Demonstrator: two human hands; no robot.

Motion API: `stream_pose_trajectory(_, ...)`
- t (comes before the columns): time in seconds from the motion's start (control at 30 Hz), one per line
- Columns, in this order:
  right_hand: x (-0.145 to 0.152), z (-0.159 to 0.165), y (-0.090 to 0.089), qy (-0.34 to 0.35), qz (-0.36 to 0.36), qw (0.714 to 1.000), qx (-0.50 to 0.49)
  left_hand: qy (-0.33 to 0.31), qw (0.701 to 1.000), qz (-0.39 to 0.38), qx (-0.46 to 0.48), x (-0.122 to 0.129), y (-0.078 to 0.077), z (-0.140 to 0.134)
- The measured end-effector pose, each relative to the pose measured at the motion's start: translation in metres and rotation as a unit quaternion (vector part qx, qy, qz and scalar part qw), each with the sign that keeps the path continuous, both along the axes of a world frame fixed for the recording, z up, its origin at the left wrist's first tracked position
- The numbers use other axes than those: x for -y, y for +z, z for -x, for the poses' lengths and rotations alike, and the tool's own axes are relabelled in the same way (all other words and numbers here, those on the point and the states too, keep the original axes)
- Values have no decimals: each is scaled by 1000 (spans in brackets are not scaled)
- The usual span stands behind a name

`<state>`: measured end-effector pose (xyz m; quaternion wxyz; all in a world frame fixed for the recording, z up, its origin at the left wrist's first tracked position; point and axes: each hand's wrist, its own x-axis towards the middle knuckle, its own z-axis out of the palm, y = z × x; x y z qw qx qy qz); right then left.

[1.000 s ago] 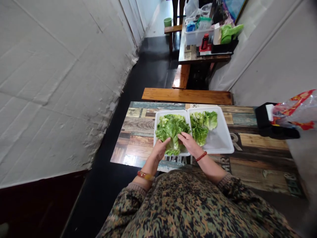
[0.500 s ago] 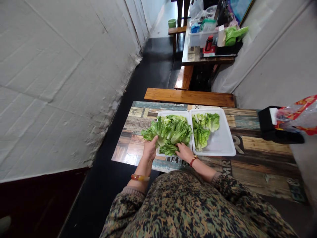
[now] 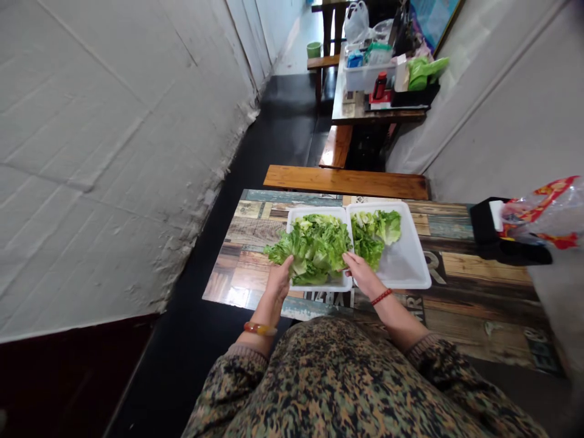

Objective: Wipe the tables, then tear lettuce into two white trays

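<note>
On the patterned bench (image 3: 255,234), our left hand (image 3: 279,278) grips the ruffled, bright green lettuce (image 3: 314,246) heaped in the left white tray (image 3: 340,283); our right hand (image 3: 362,274) touches its other edge, fingers loosely spread, beside the right tray (image 3: 408,267) holding fewer leaves (image 3: 375,234).

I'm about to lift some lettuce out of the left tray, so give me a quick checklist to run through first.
1. Left hand on the lettuce at the left tray's left edge: ok.
2. Right hand at the pile's right side: ok; grip closed: cannot tell.
3. Lettuce inside the tray: not ok, leaves overhang its left rim.
4. Room in the right tray: ok, its near half is bare.
5. Trays flat on the table, side by side: ok.
</note>
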<state>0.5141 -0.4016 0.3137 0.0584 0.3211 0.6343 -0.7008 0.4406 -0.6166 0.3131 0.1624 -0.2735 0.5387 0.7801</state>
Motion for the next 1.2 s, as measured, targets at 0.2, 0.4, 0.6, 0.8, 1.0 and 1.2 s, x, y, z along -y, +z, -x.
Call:
stream_pose_trajectory(0.2, 32, 6, 18, 61, -63, 992, -91, -71, 994, -84, 23, -28, 8, -23)
stream_pose_trajectory(0.4, 54, 11, 20, 124, -235, 956, -122, -132, 975, -168, 68, -27, 27, -30)
stream_pose_trajectory(0.6, 61, 15, 20, 189, -190, 956, -121, -92, 988, -123, 33, -20, 24, -24)
stream_pose_trajectory(0.8, 39, 5, 3, -8, -35, 999, -26, 45, 997, -37, 51, 9, 17, 1)
stream_pose_trajectory(1.0, 50, -14, -32, -75, -3, 995, 66, 62, 998, -27, 14, 20, 14, 7)
stream_pose_trajectory(1.2, 59, 8, -48, -111, -30, 993, 21, 40, 999, -21, 25, 19, 8, 3)
